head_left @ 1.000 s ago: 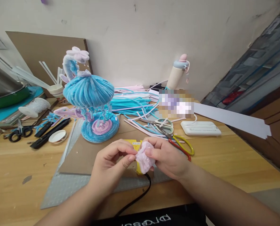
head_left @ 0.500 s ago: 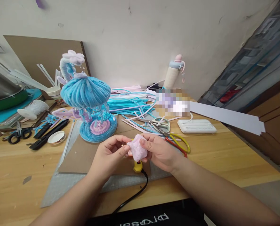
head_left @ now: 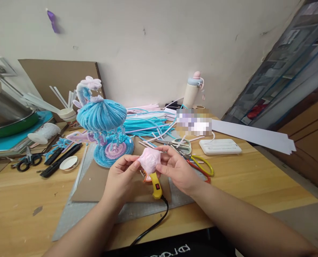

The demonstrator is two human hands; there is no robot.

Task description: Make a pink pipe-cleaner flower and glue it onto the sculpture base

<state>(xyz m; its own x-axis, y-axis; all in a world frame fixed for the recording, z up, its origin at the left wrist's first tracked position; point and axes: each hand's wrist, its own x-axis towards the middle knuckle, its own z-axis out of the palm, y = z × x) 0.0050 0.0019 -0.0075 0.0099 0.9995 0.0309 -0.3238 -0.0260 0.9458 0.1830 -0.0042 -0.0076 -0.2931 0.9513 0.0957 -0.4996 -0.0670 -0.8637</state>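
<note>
Grip: both hands clamped on one item, a pink fluffy piece [head_left: 150, 160]. Left hand [head_left: 120, 178]: thumb and forefinger pinch its left side, remaining fingers curled under, thumb side up. Right hand [head_left: 181, 175]: thumb at the lower right of the piece, forefinger along its upper right, palm turned inward. Forearms enter over the near edge of the tabletop [head_left: 236, 189], wide apart, and converge at the piece; wrists nearly straight.

Position of piece: raised over the middle of the tabletop's near half, in line with the upper end of a yellow corded tool [head_left: 156, 187]; contact between them cannot be judged. Below: brown cardboard [head_left: 91, 189] on a grey mat [head_left: 67, 221] reaching toward the near edge.

Outward: blue tufted model [head_left: 101, 116] beyond the left hand; turquoise strips [head_left: 148, 125] toward the far edge; scissors with yellow and red handles [head_left: 208, 167] beyond the right hand; white device [head_left: 220, 146] nearer the right edge; bottle [head_left: 192, 94] upright by the far edge; spool [head_left: 45, 132] toward the far left corner.
</note>
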